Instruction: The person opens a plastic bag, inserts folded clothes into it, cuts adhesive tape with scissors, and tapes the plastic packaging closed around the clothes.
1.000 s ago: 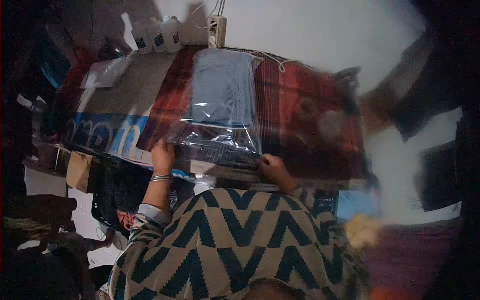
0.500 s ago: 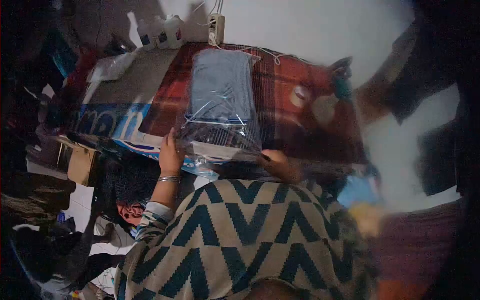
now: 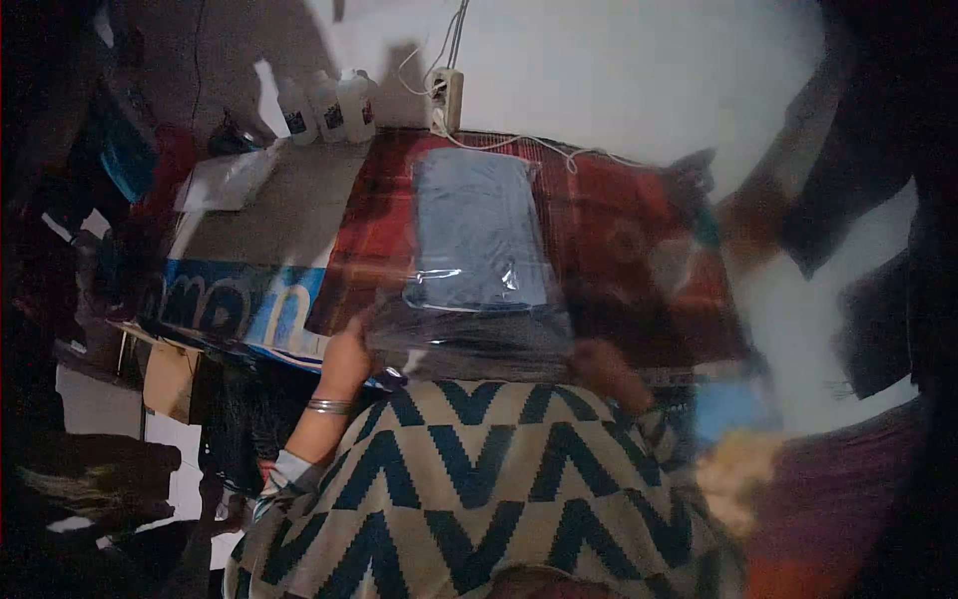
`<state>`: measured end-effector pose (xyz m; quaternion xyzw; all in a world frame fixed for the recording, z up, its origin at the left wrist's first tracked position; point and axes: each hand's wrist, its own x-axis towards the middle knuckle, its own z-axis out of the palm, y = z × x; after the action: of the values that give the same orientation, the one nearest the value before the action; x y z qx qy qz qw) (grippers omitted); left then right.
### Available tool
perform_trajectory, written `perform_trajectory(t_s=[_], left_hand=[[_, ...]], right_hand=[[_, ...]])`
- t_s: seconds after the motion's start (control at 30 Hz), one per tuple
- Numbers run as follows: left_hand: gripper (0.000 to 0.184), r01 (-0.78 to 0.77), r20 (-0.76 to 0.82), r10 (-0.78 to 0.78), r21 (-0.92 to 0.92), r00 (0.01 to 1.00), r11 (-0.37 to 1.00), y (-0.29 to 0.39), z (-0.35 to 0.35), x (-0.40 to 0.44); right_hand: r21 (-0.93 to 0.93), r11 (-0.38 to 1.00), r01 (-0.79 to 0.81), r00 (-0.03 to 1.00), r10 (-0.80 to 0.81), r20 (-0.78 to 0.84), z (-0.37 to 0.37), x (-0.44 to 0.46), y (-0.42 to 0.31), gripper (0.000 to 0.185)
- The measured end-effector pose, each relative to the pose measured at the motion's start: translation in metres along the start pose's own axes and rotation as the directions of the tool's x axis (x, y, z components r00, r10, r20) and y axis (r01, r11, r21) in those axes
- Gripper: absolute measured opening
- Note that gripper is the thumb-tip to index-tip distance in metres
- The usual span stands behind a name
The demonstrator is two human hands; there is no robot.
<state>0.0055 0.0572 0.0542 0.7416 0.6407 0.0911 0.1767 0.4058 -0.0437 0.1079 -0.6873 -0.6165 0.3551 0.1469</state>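
Note:
A folded grey-blue cloth (image 3: 477,225) lies in a clear plastic bag (image 3: 469,334) on a table covered with red striped fabric (image 3: 384,215). My left hand (image 3: 347,357) pinches the near left corner of the bag; a metal bangle circles that wrist. At the near right corner my right hand (image 3: 604,371) is closed on the bag, somewhat blurred. Between the hands the empty near part of the plastic is stretched, with light glinting on it.
Several plastic bottles (image 3: 327,108) stand at the back left near a power strip (image 3: 446,100) with cords. Another clear plastic piece (image 3: 228,180) lies at the left, above a blue lettered cover (image 3: 239,299). A cardboard box (image 3: 172,381) sits below the table's left edge.
The bag and cloth now sit lower and slightly further right in view, with both hands still at its near corners. The whole scene has also shifted down somewhat.

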Motion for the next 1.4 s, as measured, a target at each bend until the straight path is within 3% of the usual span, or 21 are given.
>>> perform_trajectory(t_s=[0.03,0.07,0.1,0.13,0.2,0.27,0.3,0.33,0.37,0.4,0.53,0.57,0.63,0.7,0.83,0.9,1.0,1.07,1.17,1.33,1.4], left_hand=[[0.042,-0.238,-0.260,0.193,-0.155,0.946,0.959,0.010,-0.022,0.004],[0.039,-0.489,-0.522,0.315,-0.234,0.792,0.841,0.022,-0.046,0.006],[0.037,-0.459,-0.500,0.267,-0.310,0.824,0.833,0.036,-0.073,0.006],[0.036,-0.430,-0.478,0.224,-0.380,0.849,0.819,0.053,-0.104,0.010],[0.031,-0.554,-0.561,0.210,-0.561,0.801,0.614,0.083,-0.152,0.019],[0.029,-0.643,-0.646,0.228,-0.529,0.728,0.554,0.101,-0.197,0.029],[0.029,-0.655,-0.642,0.222,-0.583,0.734,0.481,0.112,-0.220,0.035],[0.029,-0.644,-0.620,0.210,-0.648,0.756,0.406,0.125,-0.248,0.046],[0.029,-0.626,-0.593,0.200,-0.726,0.780,0.285,0.139,-0.262,0.056],[0.029,-0.597,-0.568,0.194,-0.787,0.800,0.158,0.150,-0.272,0.068],[0.028,-0.517,-0.506,0.243,-0.856,0.828,-0.022,0.160,-0.302,0.112],[0.027,-0.489,-0.462,0.266,-0.871,0.846,0.044,0.154,-0.307,0.118],[0.026,-0.487,-0.445,0.283,-0.868,0.850,0.099,0.149,-0.312,0.130],[0.024,-0.459,-0.425,0.175,-0.829,0.888,0.319,0.141,-0.308,0.131],[0.024,-0.463,-0.436,0.156,-0.850,0.886,0.251,0.140,-0.297,0.125],[0.024,-0.528,-0.515,0.121,-0.810,0.849,0.256,0.140,-0.296,0.118],[0.024,-0.555,-0.565,0.052,-0.783,0.823,0.279,0.138,-0.301,0.089],[0.023,-0.578,-0.576,0.090,-0.777,0.813,0.248,0.122,-0.300,0.094],[0.024,-0.588,-0.589,0.096,-0.752,0.802,0.299,0.116,-0.301,0.086],[0.023,-0.631,-0.629,0.215,-0.571,0.747,0.525,0.110,-0.311,0.086],[0.022,-0.585,-0.608,0.211,-0.522,0.766,0.620,0.113,-0.321,0.077]], right_hand=[[0.072,0.997,-0.030,0.993,0.037,-0.112,-0.009,0.003,-0.013,0.026],[0.129,0.987,0.092,0.974,-0.062,-0.216,-0.020,0.011,-0.007,0.025],[0.177,0.961,0.214,0.935,-0.149,-0.323,-0.028,0.017,0.002,0.024],[0.258,0.951,0.172,0.927,-0.068,-0.368,-0.048,0.002,-0.047,0.024],[-0.262,0.930,0.257,0.765,-0.361,-0.533,-0.089,-0.008,-0.086,0.025],[-0.781,0.598,0.183,0.582,-0.705,-0.404,-0.117,-0.009,-0.089,0.026],[-0.473,0.794,0.382,0.567,-0.606,-0.558,-0.136,-0.018,-0.111,0.022],[-0.084,0.843,0.532,0.606,-0.448,-0.658,-0.162,-0.028,-0.143,0.020],[0.307,0.719,0.623,0.662,-0.275,-0.698,-0.175,-0.031,-0.158,0.020],[0.410,0.668,0.621,0.685,-0.208,-0.699,-0.185,-0.026,-0.172,0.021],[0.626,0.488,0.609,0.762,-0.139,-0.633,-0.238,0.012,-0.188,0.023],[0.654,0.537,0.532,0.833,-0.195,-0.517,-0.242,0.011,-0.195,0.023],[0.620,0.571,0.538,0.819,-0.179,-0.545,-0.244,0.020,-0.198,0.023],[0.581,0.641,0.501,0.836,-0.186,-0.516,-0.240,0.027,-0.201,0.023],[0.595,0.642,0.483,0.852,-0.189,-0.488,-0.237,0.029,-0.188,0.022],[0.528,0.656,0.540,0.790,-0.178,-0.587,-0.228,0.015,-0.198,0.022],[0.504,0.628,0.593,0.769,-0.257,-0.585,-0.224,0.001,-0.206,0.022],[0.422,0.674,0.606,0.732,-0.267,-0.626,-0.219,-0.004,-0.207,0.023],[0.433,0.681,0.591,0.757,-0.282,-0.589,-0.226,0.003,-0.203,0.025],[0.073,0.795,0.602,0.657,-0.442,-0.611,-0.233,-0.001,-0.203,0.030],[0.084,0.797,0.598,0.649,-0.420,-0.635,-0.230,-0.003,-0.208,0.030]])
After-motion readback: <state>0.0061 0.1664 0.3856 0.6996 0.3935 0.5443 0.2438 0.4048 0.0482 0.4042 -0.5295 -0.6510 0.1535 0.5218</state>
